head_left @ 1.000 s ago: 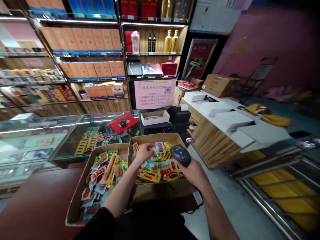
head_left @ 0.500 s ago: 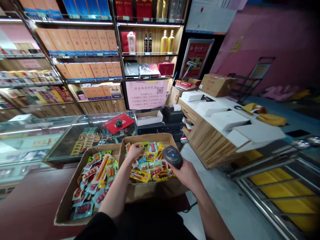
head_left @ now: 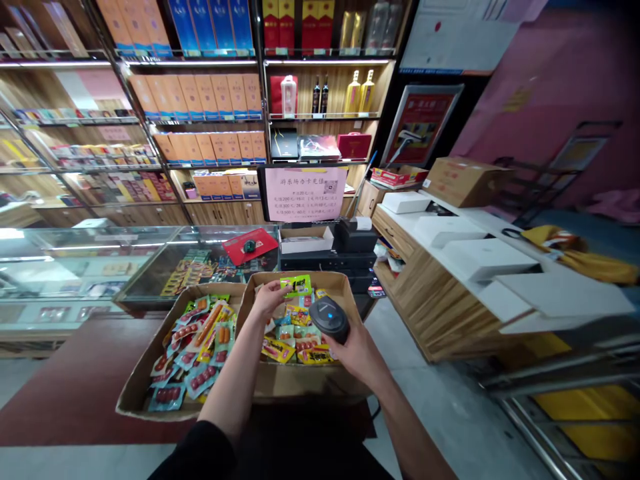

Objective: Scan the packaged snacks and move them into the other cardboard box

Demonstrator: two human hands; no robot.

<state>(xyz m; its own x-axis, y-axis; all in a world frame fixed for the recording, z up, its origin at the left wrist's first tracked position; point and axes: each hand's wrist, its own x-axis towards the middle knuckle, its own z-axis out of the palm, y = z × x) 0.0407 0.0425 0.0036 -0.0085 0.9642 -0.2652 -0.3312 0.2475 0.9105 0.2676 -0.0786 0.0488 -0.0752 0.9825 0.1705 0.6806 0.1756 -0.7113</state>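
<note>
On the left, a brown-red table (head_left: 65,380) carries the left carton (head_left: 143,367), set askew with one corner toward the table's near edge; its open top appears to keep the loose packets (head_left: 167,395) inside within reach. The left carton's far right corner meets the right carton (head_left: 305,383), while the left forearm covers most of the join; side by side, both seem placed so that one person can reach either. The left hand (head_left: 270,299) is above the right carton's far left corner, thumb and fingers closed on the left end of a green packet (head_left: 299,286). Gripping only that end probably serves to keep the rest of the wrapper uncovered. The green packet projects rightward from the fingertips, lined up with the carton's far edge as I see it; whether it touches the cardboard, I cannot tell. More packets lie below, toward the near edge. To the right, the right hand (head_left: 354,352) is wrapped around the handle of a black handheld scanner (head_left: 329,318), above the carton's right side. Its head is forward of the grip, nearer than the green packet and clear of it, presumably held so for aiming across the carton.
</note>
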